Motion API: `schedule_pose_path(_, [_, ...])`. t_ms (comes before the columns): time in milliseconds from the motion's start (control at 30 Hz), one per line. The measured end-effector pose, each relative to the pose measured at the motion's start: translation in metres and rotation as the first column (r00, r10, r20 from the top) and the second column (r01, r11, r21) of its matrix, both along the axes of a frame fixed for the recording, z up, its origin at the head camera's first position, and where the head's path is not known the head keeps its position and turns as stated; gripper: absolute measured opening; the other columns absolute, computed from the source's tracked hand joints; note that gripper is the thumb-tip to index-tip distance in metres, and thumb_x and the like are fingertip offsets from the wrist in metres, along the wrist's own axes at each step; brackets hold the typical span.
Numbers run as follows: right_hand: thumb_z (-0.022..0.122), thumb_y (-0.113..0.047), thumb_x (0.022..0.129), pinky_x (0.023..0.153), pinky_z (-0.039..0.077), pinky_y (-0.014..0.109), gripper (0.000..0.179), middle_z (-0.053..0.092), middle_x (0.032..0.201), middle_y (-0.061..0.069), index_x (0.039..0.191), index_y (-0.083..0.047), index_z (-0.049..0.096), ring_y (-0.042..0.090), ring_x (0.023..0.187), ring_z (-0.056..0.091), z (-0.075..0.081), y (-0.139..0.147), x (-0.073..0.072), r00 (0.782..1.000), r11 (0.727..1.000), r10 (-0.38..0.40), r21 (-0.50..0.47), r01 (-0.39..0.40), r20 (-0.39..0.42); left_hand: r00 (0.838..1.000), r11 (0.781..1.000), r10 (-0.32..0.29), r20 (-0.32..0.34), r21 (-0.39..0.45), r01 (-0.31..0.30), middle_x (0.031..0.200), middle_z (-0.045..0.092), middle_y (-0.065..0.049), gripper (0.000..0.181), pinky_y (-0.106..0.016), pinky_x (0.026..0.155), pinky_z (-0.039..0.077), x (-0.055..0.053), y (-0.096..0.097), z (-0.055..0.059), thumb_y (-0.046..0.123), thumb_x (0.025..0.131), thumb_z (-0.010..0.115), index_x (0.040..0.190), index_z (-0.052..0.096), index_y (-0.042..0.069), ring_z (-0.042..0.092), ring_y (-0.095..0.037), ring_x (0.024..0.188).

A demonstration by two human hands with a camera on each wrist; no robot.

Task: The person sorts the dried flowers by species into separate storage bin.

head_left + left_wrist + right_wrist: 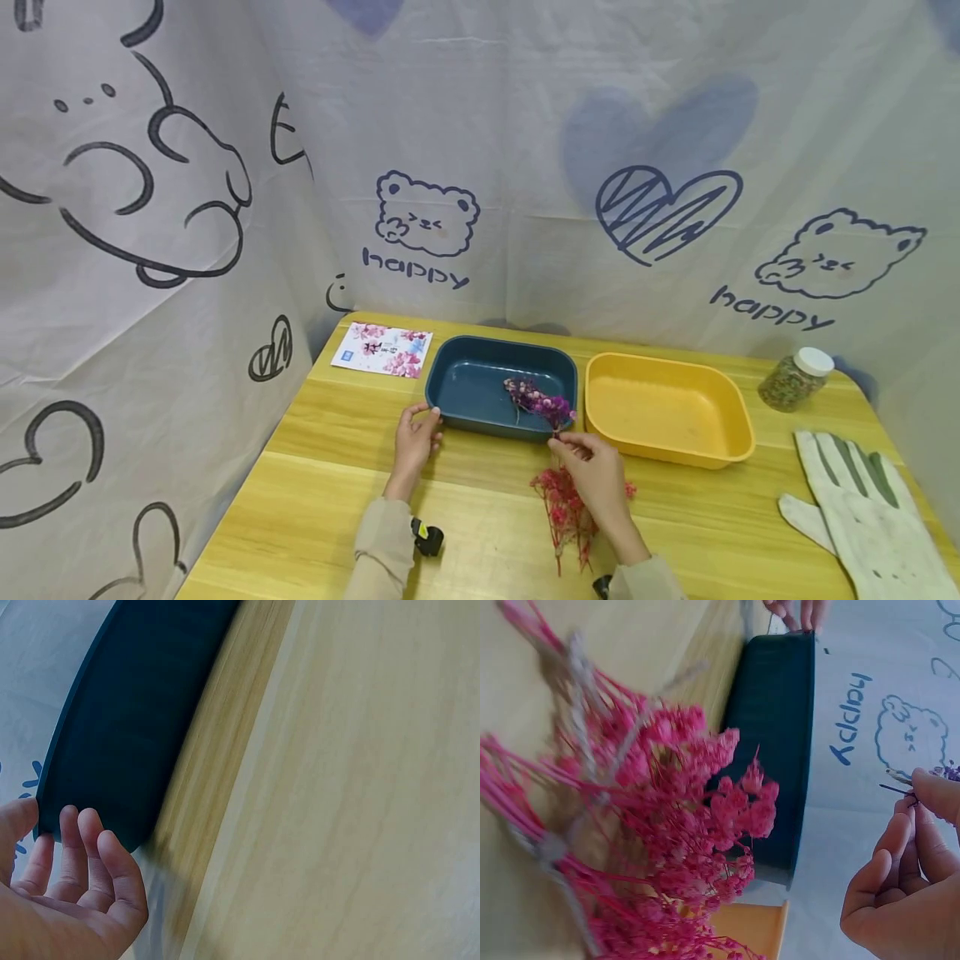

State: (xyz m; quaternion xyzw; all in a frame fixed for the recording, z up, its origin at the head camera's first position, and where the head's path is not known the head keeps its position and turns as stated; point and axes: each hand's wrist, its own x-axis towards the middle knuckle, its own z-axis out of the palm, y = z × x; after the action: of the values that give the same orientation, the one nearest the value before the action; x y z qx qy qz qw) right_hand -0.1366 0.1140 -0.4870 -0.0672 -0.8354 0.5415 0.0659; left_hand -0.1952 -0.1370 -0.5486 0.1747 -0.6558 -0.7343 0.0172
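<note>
Between thumb and fingertips, my right hand (596, 477) pinches the thin stems of a small bunch of purple dried flowers (542, 403). The blossoms lie over the near right part of a dark blue tray (480, 427). At that tray's front left corner, my left hand (412, 443) holds the rim; the left wrist view shows the thumb (18, 819) on the edge and the index finger against the outer wall. Pink dried flowers (557, 498) with tied stems (551, 847) lie on the table below my right hand, which partly hides them in the head view.
A yellow tray (675, 454) stands just right of the blue one. Beyond it are a white-lidded jar (795, 382) and a white-and-green glove (862, 517). A flower-printed packet (382, 350) lies at the back left. Printed cloth (525, 167) hangs behind the wooden table (315, 492).
</note>
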Motion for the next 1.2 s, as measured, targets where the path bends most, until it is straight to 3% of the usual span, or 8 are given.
schedule_pose_path(267, [0.072,-0.016,0.085,0.059,0.044,0.021,0.018,0.068,0.082,0.009,0.094,-0.001,0.072,0.015,0.069,0.054,-0.007,-0.001,-0.038,0.999,0.998,0.035,0.044,-0.033,-0.039,1.000,1.000,0.004,-0.011,-0.019,-0.004,0.089,0.062,-0.009,0.033,-0.019,0.052,0.043,0.001,0.002,0.002,0.018,0.097,0.055,0.123,0.043,0.001,0.054,-0.008,0.061])
schedule_pose_path(500, [0.073,-0.010,0.083,0.061,0.047,0.023,0.014,0.071,0.087,0.014,0.093,0.001,0.073,0.017,0.069,0.058,-0.021,0.001,-0.065,0.997,0.989,0.055,0.140,-0.047,-0.053,1.000,1.000,0.003,-0.004,-0.023,-0.003,0.092,0.063,-0.014,0.033,-0.020,0.052,0.044,0.000,0.002,0.000,0.019,0.097,0.055,0.122,0.044,0.001,0.054,-0.008,0.061])
schedule_pose_path(800, [0.072,-0.009,0.083,0.059,0.046,0.025,0.015,0.071,0.093,0.017,0.094,0.001,0.073,0.019,0.069,0.056,-0.028,-0.002,-0.067,0.995,0.957,0.100,0.276,-0.091,-0.017,1.000,1.000,0.006,-0.004,-0.020,-0.006,0.093,0.063,-0.015,0.033,-0.019,0.052,0.043,0.001,0.001,0.001,0.018,0.097,0.056,0.122,0.044,0.001,0.054,-0.008,0.061])
schedule_pose_path(1200, [0.072,-0.008,0.084,0.060,0.044,0.026,0.011,0.070,0.086,0.014,0.092,0.000,0.074,0.018,0.068,0.055,-0.029,-0.002,-0.065,0.993,0.952,0.116,0.288,-0.100,-0.038,1.000,1.000,0.003,-0.006,-0.017,-0.003,0.091,0.062,-0.013,0.033,-0.019,0.052,0.043,0.002,0.001,0.003,0.018,0.097,0.055,0.122,0.043,0.000,0.054,-0.007,0.060])
